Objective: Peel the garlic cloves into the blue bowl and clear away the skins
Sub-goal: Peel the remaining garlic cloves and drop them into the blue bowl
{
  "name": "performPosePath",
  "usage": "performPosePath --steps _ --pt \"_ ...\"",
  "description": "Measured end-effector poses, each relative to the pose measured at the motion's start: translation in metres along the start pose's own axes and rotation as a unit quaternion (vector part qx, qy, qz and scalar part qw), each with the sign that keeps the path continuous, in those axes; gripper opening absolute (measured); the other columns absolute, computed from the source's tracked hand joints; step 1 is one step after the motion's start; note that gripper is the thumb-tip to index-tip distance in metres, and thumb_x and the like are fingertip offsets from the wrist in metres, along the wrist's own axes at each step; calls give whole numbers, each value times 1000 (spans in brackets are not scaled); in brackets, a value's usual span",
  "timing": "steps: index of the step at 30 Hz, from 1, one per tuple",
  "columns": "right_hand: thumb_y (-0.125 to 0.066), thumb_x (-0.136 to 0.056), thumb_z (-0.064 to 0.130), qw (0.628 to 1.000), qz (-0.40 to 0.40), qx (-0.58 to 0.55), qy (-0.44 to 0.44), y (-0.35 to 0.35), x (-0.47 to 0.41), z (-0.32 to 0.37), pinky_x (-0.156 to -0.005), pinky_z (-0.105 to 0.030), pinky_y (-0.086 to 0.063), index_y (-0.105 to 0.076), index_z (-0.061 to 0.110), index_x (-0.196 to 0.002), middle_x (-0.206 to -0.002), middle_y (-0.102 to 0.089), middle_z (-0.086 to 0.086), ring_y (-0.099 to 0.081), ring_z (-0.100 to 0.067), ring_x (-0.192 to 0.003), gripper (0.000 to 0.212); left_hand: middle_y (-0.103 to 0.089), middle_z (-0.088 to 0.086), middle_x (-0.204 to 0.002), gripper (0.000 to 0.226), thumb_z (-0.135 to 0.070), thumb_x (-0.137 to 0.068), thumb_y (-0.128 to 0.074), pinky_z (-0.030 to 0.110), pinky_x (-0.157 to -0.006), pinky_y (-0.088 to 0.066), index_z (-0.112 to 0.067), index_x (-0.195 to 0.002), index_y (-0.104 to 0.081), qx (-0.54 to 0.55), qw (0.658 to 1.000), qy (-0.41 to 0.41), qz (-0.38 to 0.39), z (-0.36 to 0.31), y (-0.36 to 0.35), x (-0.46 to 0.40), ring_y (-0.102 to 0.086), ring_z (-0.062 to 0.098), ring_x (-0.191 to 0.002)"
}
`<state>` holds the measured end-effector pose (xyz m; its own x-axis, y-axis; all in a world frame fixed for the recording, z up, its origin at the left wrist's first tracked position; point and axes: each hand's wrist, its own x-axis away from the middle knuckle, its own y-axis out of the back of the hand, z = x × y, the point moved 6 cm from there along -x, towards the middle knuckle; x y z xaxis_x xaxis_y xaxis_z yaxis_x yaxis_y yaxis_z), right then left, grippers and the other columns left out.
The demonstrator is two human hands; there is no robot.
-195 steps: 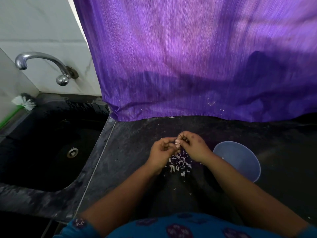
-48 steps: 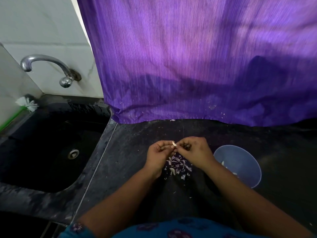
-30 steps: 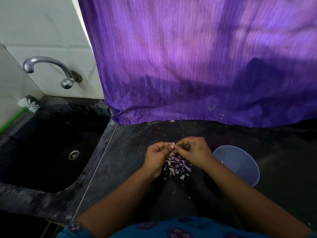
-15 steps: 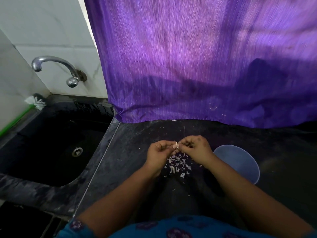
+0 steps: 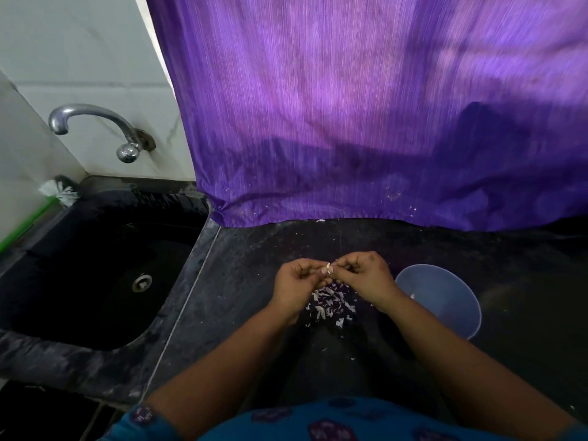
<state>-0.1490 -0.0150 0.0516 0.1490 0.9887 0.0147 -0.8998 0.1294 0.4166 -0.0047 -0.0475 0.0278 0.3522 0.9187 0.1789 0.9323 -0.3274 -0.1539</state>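
Together, left hand [image 5: 297, 286] and right hand [image 5: 362, 275] pinch one garlic clove [image 5: 328, 267] above the skins [image 5: 331, 303].

Purple curtain [image 5: 366, 106], tap [image 5: 95, 125], black sink [image 5: 95, 265]

Little altered at frame centre: left hand [image 5: 297, 286] and right hand [image 5: 366, 278] pinching the garlic clove [image 5: 328, 268] as 6.5 s ago, but sitting slightly higher and further right. Skins [image 5: 331, 305] beneath more widely scattered than then. Whole view shifted, tap [image 5: 95, 128] at upper left now further right.
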Motion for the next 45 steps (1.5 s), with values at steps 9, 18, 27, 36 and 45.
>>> performPosePath --steps 9,18,27,36,45 --pt "-73 -82 14 998 -40 45 -11 4 -5 5 -64 -19 -54 -77 19 -82 -70 -72 5 -67 -5 -65 7 -74 9 -79 11 2 -87 -64 20 -67 -54 -6 -89 -72 -16 999 1 40 -6 -2 -12 -69 13 -71" --pt "-73 -83 10 997 -29 -51 -50 5 -8 1 -72 -37 -55 -75 19 -80 -72 -73 -9 -66 -17 -66 10 -74 12 -81 8 -1 -86 -66 22 -70 -56 -3 -91 -72 -14 998 14 64 -12 -1 -21 -70 16 -73" --pt "-75 -81 13 998 -28 -31 -47 -1 -8 3 -69 -32 -55 -76 19 -79 -71 -73 -5 -66 -12 -64 7 -73 17 -87 10 0 -86 -66 30 -77 -58 3 -95 -70 -82 994 4 75 -16 6 -22 -72 26 -81" --pt "-74 -81 8 998 -40 3 -40 -4 -1 7 -65 -28 -54 -75 18 -77 -64 -71 -3 -64 -9 -59 11 -73 13 -84 10 4 -85 -65 30 -76 -59 -5 -86 -71 -105 990 3 93 -14 7 -20 -72 22 -78" --pt "-73 -81 10 998 -45 33 -28 2 -5 8 -68 -32 -58 -76 17 -78 -68 -73 0 -67 -10 -63 9 -73 7 -78 11 4 -87 -64 18 -66 -53 -5 -88 -70 -97 988 2 116 -17 1 -26 -70 12 -73"
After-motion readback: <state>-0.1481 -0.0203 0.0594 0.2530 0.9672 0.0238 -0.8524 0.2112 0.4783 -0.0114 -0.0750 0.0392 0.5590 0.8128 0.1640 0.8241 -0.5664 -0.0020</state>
